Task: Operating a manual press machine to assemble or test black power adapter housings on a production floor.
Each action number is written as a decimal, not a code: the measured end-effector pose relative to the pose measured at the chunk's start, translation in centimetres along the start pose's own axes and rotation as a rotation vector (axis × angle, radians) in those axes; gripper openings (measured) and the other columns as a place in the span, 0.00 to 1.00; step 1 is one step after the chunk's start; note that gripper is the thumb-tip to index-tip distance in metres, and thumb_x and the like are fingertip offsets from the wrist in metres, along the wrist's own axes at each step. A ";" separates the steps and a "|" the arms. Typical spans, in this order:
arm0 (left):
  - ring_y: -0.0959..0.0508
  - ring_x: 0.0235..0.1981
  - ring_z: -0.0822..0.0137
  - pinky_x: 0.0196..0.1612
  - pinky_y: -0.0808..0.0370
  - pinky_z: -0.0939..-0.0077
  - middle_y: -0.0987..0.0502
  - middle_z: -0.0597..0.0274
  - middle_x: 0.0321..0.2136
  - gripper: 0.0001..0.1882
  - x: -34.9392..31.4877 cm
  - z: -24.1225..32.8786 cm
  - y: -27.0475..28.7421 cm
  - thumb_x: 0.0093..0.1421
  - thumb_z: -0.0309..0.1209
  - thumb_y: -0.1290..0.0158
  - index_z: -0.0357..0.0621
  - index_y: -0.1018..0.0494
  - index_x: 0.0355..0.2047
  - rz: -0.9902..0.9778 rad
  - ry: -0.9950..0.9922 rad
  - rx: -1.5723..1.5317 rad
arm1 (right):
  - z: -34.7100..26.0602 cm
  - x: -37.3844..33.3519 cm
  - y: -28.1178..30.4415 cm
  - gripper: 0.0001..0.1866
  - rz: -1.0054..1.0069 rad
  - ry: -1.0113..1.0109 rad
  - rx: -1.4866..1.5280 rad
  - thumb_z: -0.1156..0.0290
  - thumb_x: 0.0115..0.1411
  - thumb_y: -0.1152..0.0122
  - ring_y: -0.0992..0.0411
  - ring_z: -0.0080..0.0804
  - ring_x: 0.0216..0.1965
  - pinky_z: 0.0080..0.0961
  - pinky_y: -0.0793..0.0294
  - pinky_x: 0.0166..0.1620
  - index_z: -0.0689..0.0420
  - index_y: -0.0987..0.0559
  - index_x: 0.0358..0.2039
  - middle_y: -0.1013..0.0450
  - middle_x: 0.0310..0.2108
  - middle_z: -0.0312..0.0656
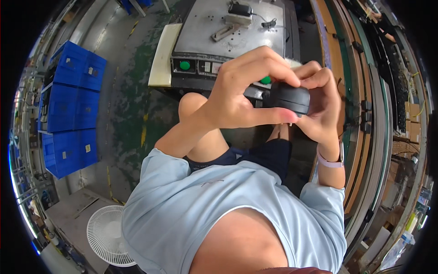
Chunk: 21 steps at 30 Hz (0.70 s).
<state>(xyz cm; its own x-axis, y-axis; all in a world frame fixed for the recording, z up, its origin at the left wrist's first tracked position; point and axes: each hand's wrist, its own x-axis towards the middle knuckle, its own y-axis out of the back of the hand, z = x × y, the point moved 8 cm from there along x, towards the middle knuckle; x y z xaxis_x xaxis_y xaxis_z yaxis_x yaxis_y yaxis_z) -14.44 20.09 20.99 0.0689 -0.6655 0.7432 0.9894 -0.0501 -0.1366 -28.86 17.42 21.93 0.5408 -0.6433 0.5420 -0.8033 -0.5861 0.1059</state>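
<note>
A black plastic case point(292, 99) with rounded corners and a seam around its side is held up between my two hands, in front of the machine. My left hand point(248, 89) pinches it from the left, fingers curled over its top and thumb along its lower edge. From the other side, my right hand point(323, 102) grips it with bent fingers above and thumb below. Both thumb tips meet close together under the case. The fingers hide its ends and far side.
Ahead stands a metal-topped machine point(200, 32) with green buttons point(185, 65). A black box point(240, 9) with a cable sits on its fixture. Blue bins point(68, 107) are stacked left, near a white fan point(107, 235). A conveyor line point(365, 150) runs along the right.
</note>
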 end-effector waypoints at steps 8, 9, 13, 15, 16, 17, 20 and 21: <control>0.25 0.37 0.69 0.45 0.30 0.77 0.24 0.57 0.38 0.21 3.4 -20.3 17.1 0.53 0.38 0.37 0.37 0.25 0.42 0.197 0.470 0.696 | 8.4 -3.5 9.9 0.18 0.424 -0.418 0.639 0.74 0.60 0.48 0.32 0.38 0.37 0.23 0.32 0.35 0.63 0.36 0.49 0.30 0.38 0.53; 0.25 0.37 0.69 0.45 0.30 0.77 0.24 0.57 0.38 0.21 3.7 -23.0 18.2 0.53 0.38 0.37 0.37 0.25 0.42 0.203 0.467 0.693 | 8.5 -3.2 10.0 0.18 0.418 -0.418 0.634 0.74 0.60 0.48 0.32 0.38 0.37 0.23 0.32 0.35 0.63 0.36 0.49 0.30 0.38 0.53; 0.25 0.38 0.68 0.48 0.31 0.77 0.24 0.56 0.39 0.21 5.9 -28.9 18.3 0.53 0.34 0.37 0.38 0.25 0.45 -0.170 0.108 0.926 | 9.2 -1.9 11.2 0.18 0.484 -0.529 0.540 0.73 0.63 0.49 0.32 0.32 0.37 0.18 0.33 0.37 0.66 0.34 0.52 0.29 0.37 0.49; 0.24 0.40 0.66 0.49 0.31 0.77 0.23 0.55 0.40 0.23 6.5 -29.0 17.6 0.52 0.34 0.36 0.38 0.26 0.46 -0.183 0.135 0.881 | 10.0 -0.9 12.8 0.18 0.478 -0.512 0.382 0.72 0.63 0.48 0.32 0.31 0.37 0.18 0.33 0.37 0.66 0.33 0.52 0.29 0.37 0.47; 0.24 0.42 0.65 0.50 0.31 0.77 0.23 0.54 0.42 0.24 6.6 -28.3 17.0 0.50 0.34 0.35 0.38 0.27 0.47 -0.198 0.164 0.840 | 10.3 -0.3 13.8 0.18 0.468 -0.496 0.233 0.71 0.63 0.47 0.32 0.29 0.37 0.18 0.33 0.38 0.66 0.32 0.51 0.29 0.37 0.46; 0.23 0.44 0.64 0.51 0.31 0.77 0.22 0.54 0.43 0.26 7.0 -27.7 16.5 0.49 0.33 0.35 0.38 0.27 0.48 -0.216 0.191 0.800 | 10.7 0.4 14.8 0.17 0.458 -0.475 0.086 0.70 0.64 0.47 0.33 0.28 0.38 0.18 0.33 0.38 0.66 0.30 0.51 0.28 0.37 0.45; 0.24 0.47 0.62 0.53 0.32 0.76 0.22 0.52 0.44 0.30 7.9 -26.5 16.9 0.49 0.33 0.34 0.39 0.30 0.51 -0.219 0.306 0.577 | 13.9 3.4 15.8 0.18 0.380 -0.482 -0.288 0.66 0.64 0.44 0.31 0.23 0.37 0.16 0.33 0.41 0.65 0.27 0.50 0.26 0.39 0.40; 0.25 0.48 0.61 0.53 0.32 0.76 0.22 0.52 0.44 0.31 7.8 -26.4 17.4 0.49 0.33 0.34 0.40 0.31 0.53 -0.208 0.391 0.386 | 15.3 4.6 15.3 0.18 0.368 -0.483 -0.283 0.66 0.64 0.44 0.31 0.23 0.37 0.16 0.33 0.41 0.65 0.27 0.50 0.26 0.39 0.40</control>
<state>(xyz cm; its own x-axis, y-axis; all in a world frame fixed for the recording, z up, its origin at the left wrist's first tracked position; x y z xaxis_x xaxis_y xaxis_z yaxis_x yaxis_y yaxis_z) -0.11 -5.58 7.15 -0.1113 -0.8996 0.4223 0.9572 0.0171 0.2888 -34.86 -2.08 13.34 0.2174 -0.9633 0.1574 -0.9555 -0.1771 0.2357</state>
